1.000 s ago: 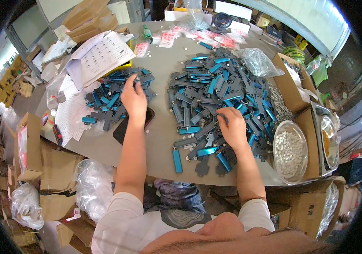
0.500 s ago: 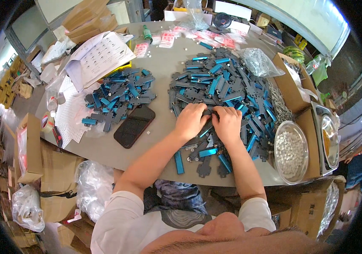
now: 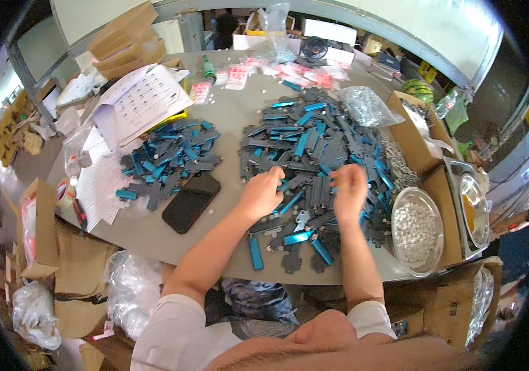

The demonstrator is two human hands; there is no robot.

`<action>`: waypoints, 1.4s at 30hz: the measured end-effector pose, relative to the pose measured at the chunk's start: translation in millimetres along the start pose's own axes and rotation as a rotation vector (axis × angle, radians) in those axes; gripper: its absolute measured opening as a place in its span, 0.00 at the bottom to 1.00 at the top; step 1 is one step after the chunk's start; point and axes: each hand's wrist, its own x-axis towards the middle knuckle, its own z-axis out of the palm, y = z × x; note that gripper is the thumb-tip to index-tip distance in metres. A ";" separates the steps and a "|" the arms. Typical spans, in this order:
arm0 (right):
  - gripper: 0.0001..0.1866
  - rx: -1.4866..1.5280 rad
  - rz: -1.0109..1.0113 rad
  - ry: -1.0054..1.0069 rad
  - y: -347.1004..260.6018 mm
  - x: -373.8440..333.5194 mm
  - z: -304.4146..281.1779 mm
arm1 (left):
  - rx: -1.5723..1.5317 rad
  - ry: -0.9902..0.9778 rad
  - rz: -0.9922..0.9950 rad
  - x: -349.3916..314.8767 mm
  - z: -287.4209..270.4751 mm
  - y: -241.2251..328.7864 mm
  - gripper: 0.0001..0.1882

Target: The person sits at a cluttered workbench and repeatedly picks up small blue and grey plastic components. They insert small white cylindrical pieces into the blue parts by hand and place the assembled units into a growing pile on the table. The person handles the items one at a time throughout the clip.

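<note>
A large heap of dark grey flat hinge-like metal pieces with shiny blue strips [image 3: 301, 143] covers the middle right of the table. At its near left edge is my left hand [image 3: 263, 193], fingers curled closed; whatever they hold is hidden. My right hand [image 3: 350, 190] hovers over the heap's right part, apart from the left. Its fingers are bent together and slightly blurred, so I cannot make out anything in them. Between my hands lie dark pieces and a small silvery part [image 3: 302, 219]. Loose blue-stripped pieces [image 3: 298, 237] lie nearer the table edge.
A smaller pile of similar pieces [image 3: 169, 154] and a black phone [image 3: 191, 203] are on the left, with printed sheets [image 3: 144, 102] behind. At right stand a metal bowl of small white parts [image 3: 416, 232] and cardboard boxes [image 3: 442, 191]. A clear plastic bag [image 3: 368, 106] lies behind the heap.
My hands were together over the heap; now they are apart, the right one shifted to the right and the left one slightly to the left. The whole view has shifted a little.
</note>
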 end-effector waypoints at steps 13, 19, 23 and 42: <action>0.10 -0.345 -0.596 -0.095 -28.8 -32.8 25.3 | -1.184 -0.155 -0.260 -12.3 -8.1 21.4 0.25; 0.15 -0.382 -0.648 -0.163 -31.4 -39.8 30.1 | -1.416 -0.063 -0.182 -16.2 10.6 32.4 0.30; 0.15 -0.410 -0.683 -0.198 -29.3 -42.7 33.0 | -1.550 -0.026 -0.077 -19.2 6.1 34.0 0.30; 0.12 -0.165 -0.207 -0.459 -34.4 -38.2 27.7 | -1.653 -0.007 0.089 -17.0 11.3 29.7 0.17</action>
